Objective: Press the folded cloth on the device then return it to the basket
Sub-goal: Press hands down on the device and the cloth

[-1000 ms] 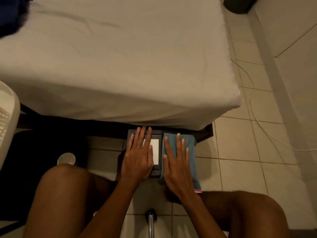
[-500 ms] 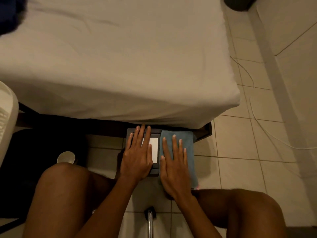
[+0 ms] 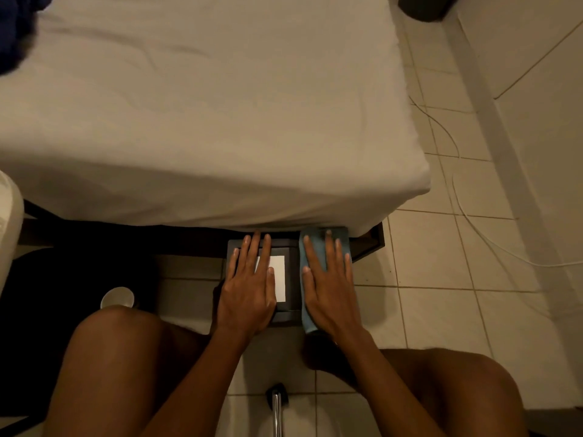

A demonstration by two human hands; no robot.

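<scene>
A dark box-like device (image 3: 291,279) with a white rectangular panel (image 3: 279,277) sits on the tiled floor just below the bed's edge. A folded blue cloth (image 3: 315,250) lies along its right side. My right hand (image 3: 329,285) lies flat on the cloth with straight fingers, covering most of it. My left hand (image 3: 249,285) lies flat on the device, fingers straight, over the left part of the white panel. A pale basket's rim (image 3: 9,228) shows at the far left edge.
A bed with a beige sheet (image 3: 205,105) overhangs the device's far end. My knees frame the hands at the bottom. A small white cup (image 3: 117,297) sits on the dark floor mat at left. A white cable (image 3: 473,222) runs over the tiles at right.
Both hands have slid a little away from me, toward the bed's edge, staying flat. The cloth has shifted slightly with my right hand.
</scene>
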